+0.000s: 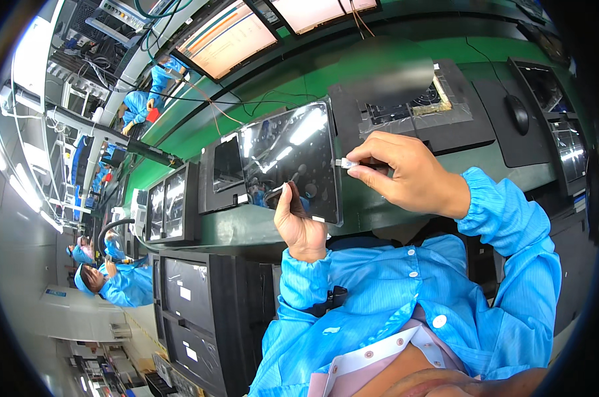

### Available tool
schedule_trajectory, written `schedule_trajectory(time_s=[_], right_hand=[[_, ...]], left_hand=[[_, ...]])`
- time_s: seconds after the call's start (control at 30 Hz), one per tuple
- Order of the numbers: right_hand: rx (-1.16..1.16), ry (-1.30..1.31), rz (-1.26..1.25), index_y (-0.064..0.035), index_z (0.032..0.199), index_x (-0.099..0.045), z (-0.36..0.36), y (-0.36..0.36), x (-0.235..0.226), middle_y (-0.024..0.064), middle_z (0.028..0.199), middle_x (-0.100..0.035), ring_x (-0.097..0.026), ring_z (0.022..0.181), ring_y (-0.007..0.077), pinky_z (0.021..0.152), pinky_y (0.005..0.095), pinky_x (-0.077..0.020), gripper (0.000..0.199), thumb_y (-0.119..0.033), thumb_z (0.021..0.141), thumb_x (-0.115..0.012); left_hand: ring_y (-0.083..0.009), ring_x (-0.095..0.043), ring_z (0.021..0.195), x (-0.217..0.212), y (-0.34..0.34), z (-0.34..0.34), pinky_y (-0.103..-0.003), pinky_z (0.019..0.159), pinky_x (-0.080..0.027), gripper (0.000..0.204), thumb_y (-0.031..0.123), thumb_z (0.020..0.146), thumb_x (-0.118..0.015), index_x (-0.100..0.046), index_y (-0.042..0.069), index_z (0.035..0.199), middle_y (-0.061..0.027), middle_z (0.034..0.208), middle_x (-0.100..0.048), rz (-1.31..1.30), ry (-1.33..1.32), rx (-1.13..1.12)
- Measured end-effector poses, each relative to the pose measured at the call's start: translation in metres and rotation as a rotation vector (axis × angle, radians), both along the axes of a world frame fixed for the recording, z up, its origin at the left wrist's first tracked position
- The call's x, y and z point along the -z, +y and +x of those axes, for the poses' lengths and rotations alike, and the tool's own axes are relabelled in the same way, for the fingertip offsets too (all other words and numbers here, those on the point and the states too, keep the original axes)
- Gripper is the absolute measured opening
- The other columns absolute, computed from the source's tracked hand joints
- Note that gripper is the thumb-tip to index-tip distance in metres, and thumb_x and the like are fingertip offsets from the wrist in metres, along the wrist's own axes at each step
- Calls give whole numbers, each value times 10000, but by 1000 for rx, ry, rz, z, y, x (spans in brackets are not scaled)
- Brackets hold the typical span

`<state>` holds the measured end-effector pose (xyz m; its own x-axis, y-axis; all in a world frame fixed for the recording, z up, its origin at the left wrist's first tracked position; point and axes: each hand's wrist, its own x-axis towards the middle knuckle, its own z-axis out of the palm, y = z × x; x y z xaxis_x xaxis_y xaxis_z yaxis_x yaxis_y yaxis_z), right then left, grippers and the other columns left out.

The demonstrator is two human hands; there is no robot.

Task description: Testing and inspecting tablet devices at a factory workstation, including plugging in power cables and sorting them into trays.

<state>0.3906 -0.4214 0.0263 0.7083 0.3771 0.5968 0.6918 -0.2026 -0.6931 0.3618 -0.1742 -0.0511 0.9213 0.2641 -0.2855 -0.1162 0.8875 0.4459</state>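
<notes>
A black glossy tablet (316, 175) is tilted up over the bench, its screen dark and full of lamp reflections. My left hand (300, 228) grips it by its lower edge, thumb on the glass and the other fingers hidden. Between the thumb and forefinger of my right hand (408, 173) is a small white cable plug (347, 163) with a metal tip. That tip points at the tablet's right edge, very close to it; whether they touch I cannot tell.
Behind stands a dark fixture (438, 122) with a taped frame. A mouse (516, 114) lies on a black pad to the right. Trays with dark panels (170, 205) stand left, and stacked black boxes (190, 314) below them. Lit monitors (226, 40) line the back. Co-workers in blue (124, 284) are farther left.
</notes>
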Motion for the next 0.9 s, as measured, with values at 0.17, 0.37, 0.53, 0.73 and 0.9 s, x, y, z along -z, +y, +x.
schedule_trajectory(time_s=[0.17, 0.37, 0.53, 0.73, 0.9], right_hand=[[20, -19, -7, -6, 1124, -758, 2, -1, 3, 92, 942, -711, -668, 756, 202, 662, 333, -536, 156, -65, 984, -792], [-40, 1, -164, -20, 1062, -717, 8, -15, -3, 161, 976, -716, -708, 890, 386, 772, 466, -559, 146, -139, 989, -757], [-13, 21, -317, -23, 1092, -698, 25, -51, -4, 175, 985, -719, -711, 934, 416, 801, 487, -562, 179, -173, 1005, -738], [128, 207, -751, 19, 1330, -670, 51, -160, -17, 235, 1251, -720, -694, 1130, 374, 994, 458, -506, 979, -733, 743, -888], [300, 257, -811, 4, 1295, -707, 70, -219, 9, 126, 1123, -662, -615, 1032, 325, 985, 442, -469, 921, -671, 714, -942]], left_hand=[[-230, -769, 1129, 3, 1, -1, -485, 1069, -604, 135, 155, 1059, -716, -819, 69, 1063, -73, 1121, -835, -19, -121, 106], [-287, -727, 1219, 3, -8, -1, -480, 1115, -568, 224, 191, 1096, -656, -770, 39, 1215, -126, 1282, -785, 33, -207, 212], [-306, -683, 1278, -1, -45, 4, -493, 1159, -518, 336, 264, 1130, -602, -680, 25, 1354, -138, 1371, -733, 121, -186, 324], [-280, -629, 1342, 22, -162, 51, -456, 1226, -428, 363, 284, 1142, -571, -659, 7, 1359, -118, 1393, -713, -6, -202, 464], [-219, -687, 1249, 49, -235, 89, -443, 1177, -500, 306, 197, 1115, -668, -677, 14, 1359, -82, 1346, -724, 6, -141, 555]])
